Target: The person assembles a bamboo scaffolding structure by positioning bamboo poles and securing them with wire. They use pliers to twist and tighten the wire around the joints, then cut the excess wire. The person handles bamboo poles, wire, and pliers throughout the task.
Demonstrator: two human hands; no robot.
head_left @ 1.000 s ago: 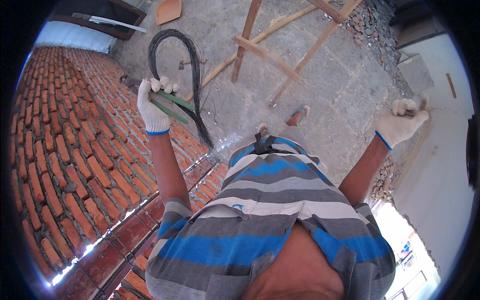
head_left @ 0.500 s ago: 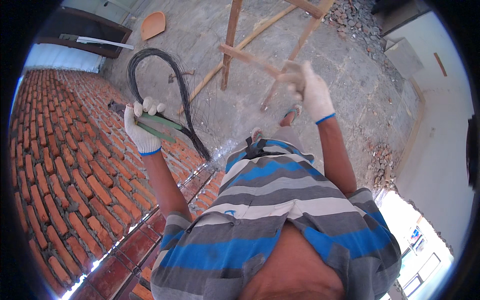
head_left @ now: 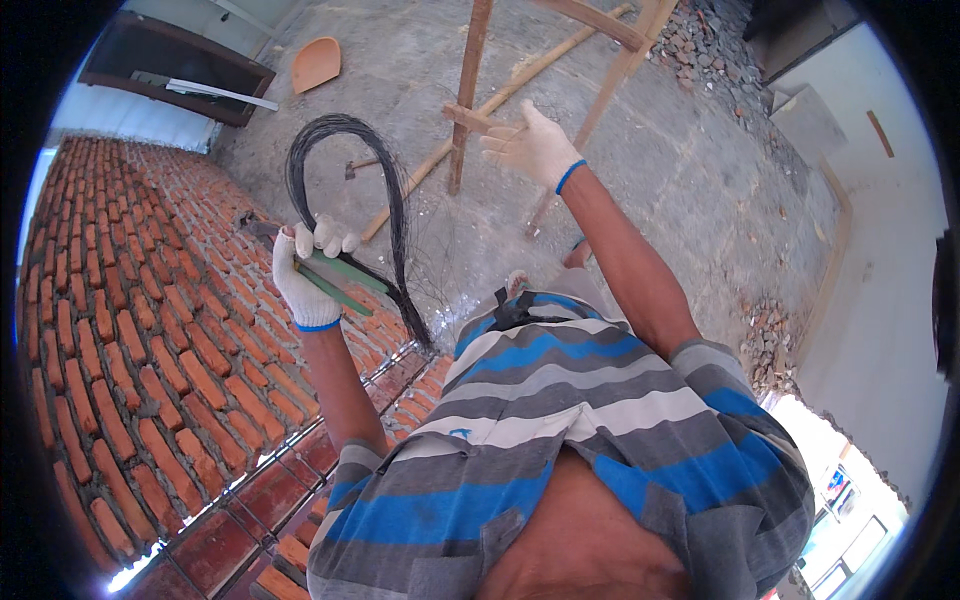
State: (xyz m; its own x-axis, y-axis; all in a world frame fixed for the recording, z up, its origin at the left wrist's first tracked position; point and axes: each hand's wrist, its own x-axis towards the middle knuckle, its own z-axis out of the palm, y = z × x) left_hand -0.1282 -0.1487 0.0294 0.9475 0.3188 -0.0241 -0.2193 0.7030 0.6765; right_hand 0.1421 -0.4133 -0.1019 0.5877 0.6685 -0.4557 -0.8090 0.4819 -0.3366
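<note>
My left hand, in a white knit glove with a blue cuff, is closed around green-handled pincers and a looped bundle of thin black wire. The dark head of the pincers pokes out beyond the glove, toward the brick wall. The wire arches up from the hand, and its loose end hangs to the right. My right hand, gloved alike, is stretched out with fingers extended and nothing visible in it. From above, it overlaps a crossbar of the wooden trestle; whether it touches the wood, I cannot tell.
A hammer-like tool and a long pole lie on the concrete floor. Farther off is an orange scoop-shaped pan. Brick rubble lies at the far right. Steel bars run along the lower left.
My right arm has swung left and forward, and its fingers, blurred before, now extend. My left hand, with pincers and wire, has shifted slightly right and down in the picture.
</note>
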